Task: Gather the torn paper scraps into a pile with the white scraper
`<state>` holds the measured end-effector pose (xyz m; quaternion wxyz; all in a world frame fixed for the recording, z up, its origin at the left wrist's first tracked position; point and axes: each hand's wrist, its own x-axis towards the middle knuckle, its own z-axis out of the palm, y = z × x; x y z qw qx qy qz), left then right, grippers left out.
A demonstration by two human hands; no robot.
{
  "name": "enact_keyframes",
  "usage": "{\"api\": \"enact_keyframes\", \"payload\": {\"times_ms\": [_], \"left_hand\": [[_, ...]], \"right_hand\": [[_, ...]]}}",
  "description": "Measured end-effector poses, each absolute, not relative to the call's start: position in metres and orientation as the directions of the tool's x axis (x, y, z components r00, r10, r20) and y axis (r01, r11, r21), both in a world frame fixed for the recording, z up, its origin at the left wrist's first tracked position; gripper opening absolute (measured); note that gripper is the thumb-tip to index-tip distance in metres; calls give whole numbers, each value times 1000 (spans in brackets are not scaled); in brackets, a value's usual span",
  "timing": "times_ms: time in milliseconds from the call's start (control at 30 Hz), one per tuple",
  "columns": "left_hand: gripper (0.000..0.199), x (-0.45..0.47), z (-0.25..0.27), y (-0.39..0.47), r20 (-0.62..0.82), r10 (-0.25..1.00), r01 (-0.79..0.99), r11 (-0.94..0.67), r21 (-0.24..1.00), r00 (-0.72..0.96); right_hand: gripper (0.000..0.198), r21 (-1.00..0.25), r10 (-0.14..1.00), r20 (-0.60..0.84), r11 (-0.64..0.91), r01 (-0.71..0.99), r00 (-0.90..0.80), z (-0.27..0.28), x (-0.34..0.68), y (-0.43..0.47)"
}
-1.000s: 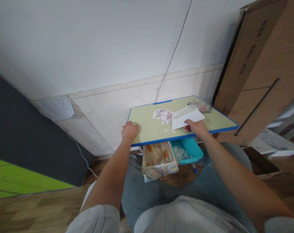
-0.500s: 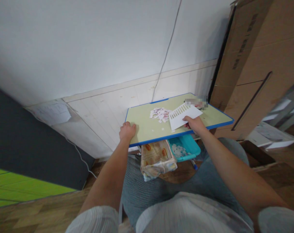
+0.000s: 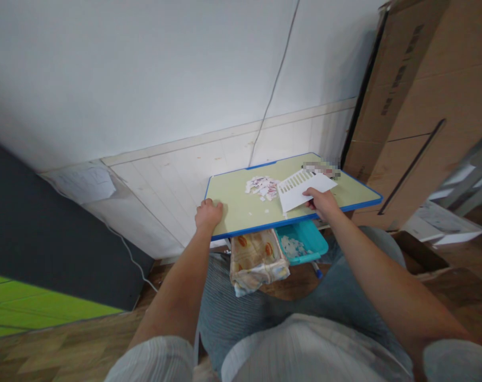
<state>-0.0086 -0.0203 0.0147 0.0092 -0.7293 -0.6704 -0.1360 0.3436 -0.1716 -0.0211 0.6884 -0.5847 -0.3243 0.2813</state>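
Observation:
My left hand (image 3: 209, 213) rests at the left edge of a small pale-green table (image 3: 233, 212) with a blue rim, its fingers bent around the edge and its thumb on top. My right hand (image 3: 321, 203) is closed on the near edge of a white card sheet (image 3: 299, 195), thumb on top. A row of rectangular slots or printed bars runs along the sheet's far side. Left of the sheet lies a loose pile of small white and reddish paper pieces (image 3: 261, 187), with a few single bits nearer the front edge. The sheet's far right corner borders a blurred-out patch.
Under the table's front edge hang a cloth-lined basket (image 3: 259, 270) and a turquoise bin (image 3: 310, 254) holding white scraps. A tall cardboard box (image 3: 420, 95) stands at the right. Behind the table is a white wall (image 3: 165, 79) with a hanging cable (image 3: 278, 71).
My right hand has shifted slightly to the right with the card sheet, which has turned a little. My left hand stays at the table edge.

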Motion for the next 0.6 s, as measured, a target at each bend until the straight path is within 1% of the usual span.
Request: {"api": "enact_keyframes", "payload": {"times_ms": [100,267,433,600], "left_hand": [[56,-9,14,-19,204,977,981,-101,167,66],[56,-9,14,-19,210,975,980,-106,171,69],[57,-8,15,-19,197,978,980,-100,171,65],[59,-8,16,-18,191,980,980,-98,174,64]], "right_hand": [[20,-986,751,131,168,5,647,-20,344,-170],[19,-988,764,141,154,35,629,-23,344,-171],[23,-989,772,127,144,23,623,-22,345,-173],[23,-991,787,117,135,15,606,-17,344,-177]]}}
